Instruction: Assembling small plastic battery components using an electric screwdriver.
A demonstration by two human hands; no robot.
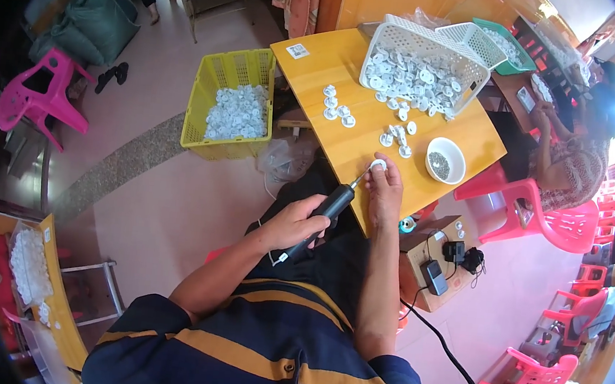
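My left hand [295, 224] is wrapped round a black electric screwdriver [335, 203], which slants up and to the right. Its thin bit reaches a small white round plastic part [377, 165] pinched in the fingertips of my right hand [384, 190], over the near edge of the yellow table [312, 66]. Just beyond lie loose white parts [399, 136] and another small group of parts [336, 109] to the left. A white bowl [457, 152] of small metal pieces, perhaps screws, stands to the right of my right hand.
A tipped white basket [475, 67] spills white parts on the table's far side. On the floor at left stands a yellow crate [196, 100] of similar parts. A cardboard box [420, 256] with black devices is at right. A co-worker [573, 166] sits on a pink chair [575, 224].
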